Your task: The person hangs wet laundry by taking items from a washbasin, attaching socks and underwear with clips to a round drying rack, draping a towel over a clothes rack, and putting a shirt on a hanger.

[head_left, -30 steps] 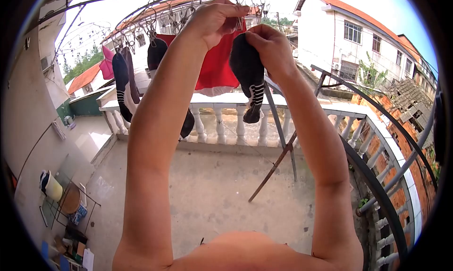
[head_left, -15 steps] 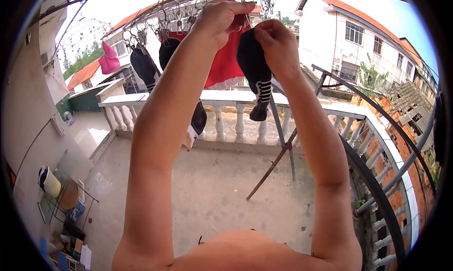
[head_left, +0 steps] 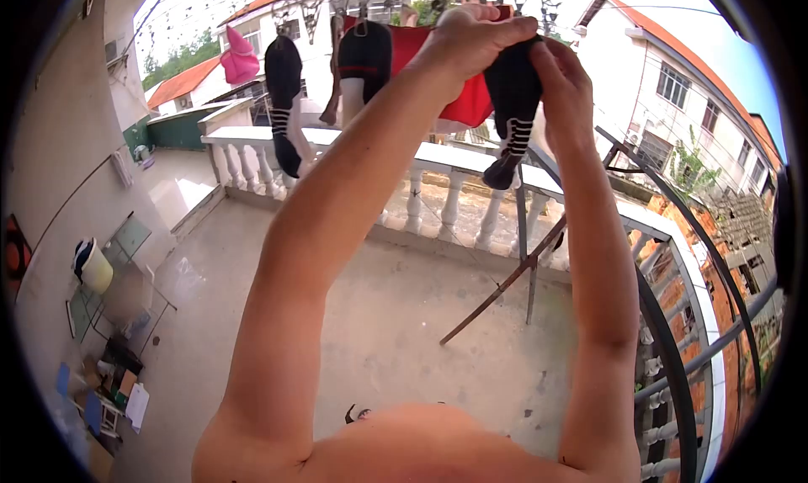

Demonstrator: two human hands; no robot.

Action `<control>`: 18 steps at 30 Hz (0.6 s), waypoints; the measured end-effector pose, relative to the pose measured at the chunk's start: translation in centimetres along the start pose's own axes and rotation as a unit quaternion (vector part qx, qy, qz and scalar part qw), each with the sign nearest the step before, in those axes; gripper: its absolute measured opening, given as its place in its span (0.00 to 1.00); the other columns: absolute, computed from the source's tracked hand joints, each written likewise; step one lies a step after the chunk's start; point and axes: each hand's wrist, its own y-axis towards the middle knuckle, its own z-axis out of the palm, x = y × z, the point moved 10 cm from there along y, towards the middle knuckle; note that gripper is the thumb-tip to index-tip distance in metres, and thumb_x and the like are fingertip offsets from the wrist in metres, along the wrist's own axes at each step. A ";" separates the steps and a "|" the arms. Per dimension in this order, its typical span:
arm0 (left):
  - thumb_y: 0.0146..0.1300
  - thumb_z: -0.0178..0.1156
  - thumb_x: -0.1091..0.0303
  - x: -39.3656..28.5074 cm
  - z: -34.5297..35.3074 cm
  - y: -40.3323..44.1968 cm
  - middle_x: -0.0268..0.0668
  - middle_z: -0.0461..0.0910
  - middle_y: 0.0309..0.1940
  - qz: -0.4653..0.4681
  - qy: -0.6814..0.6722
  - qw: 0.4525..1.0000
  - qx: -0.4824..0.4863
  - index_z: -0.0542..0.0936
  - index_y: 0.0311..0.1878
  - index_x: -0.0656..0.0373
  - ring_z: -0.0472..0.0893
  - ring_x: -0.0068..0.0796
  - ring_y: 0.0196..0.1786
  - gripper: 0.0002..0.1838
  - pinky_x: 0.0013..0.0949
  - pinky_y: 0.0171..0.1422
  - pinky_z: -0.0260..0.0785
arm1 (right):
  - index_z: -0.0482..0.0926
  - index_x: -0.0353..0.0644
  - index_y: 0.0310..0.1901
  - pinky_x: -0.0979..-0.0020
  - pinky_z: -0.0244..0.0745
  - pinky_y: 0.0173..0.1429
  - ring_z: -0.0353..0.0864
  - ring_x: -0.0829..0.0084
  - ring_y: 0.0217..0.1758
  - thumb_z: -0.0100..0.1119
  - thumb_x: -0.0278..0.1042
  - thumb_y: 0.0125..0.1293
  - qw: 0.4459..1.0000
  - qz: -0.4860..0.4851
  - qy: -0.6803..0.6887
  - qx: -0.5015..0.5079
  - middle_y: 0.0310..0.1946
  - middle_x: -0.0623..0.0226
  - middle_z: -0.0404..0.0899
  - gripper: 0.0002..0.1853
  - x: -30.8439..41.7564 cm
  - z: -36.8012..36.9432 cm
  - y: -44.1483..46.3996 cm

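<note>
Black sock with white stripes point(head_left: 514, 83) at one o'clock, right hand point(head_left: 564, 87) pinching its top, left hand point(head_left: 471, 41) curled there, grip unclear! Two dark socks point(head_left: 364, 52) already hang towards eleven; this one's handheld.

And at two o'clock, there's the white house point(head_left: 619, 54) under its red-tiled roof point(head_left: 673, 41), a leafy green plant point(head_left: 692, 180) below it! Over to ten, a green wall point(head_left: 181, 130), with trees point(head_left: 187, 62) beyond. Round at nine, a pale yellow bucket point(head_left: 97, 273) stands with dark cloth point(head_left: 82, 258) at its mouth. Down at eight, boxes point(head_left: 128, 384) crowd together; at four, a dark curved bar point(head_left: 669, 357) sweeps past the white balustrade point(head_left: 715, 374).
</note>
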 end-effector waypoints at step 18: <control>0.51 0.60 0.60 11.4 -34.7 -62.3 0.44 0.79 0.39 -0.548 0.303 0.743 0.237 0.72 0.54 0.63 0.78 0.41 0.43 0.27 0.38 0.46 0.69 | 0.62 0.46 0.33 0.76 0.53 0.11 0.60 0.78 0.13 0.52 0.33 0.58 0.622 0.741 -0.241 0.076 0.16 0.72 0.60 0.08 -34.8 -14.8 -56.2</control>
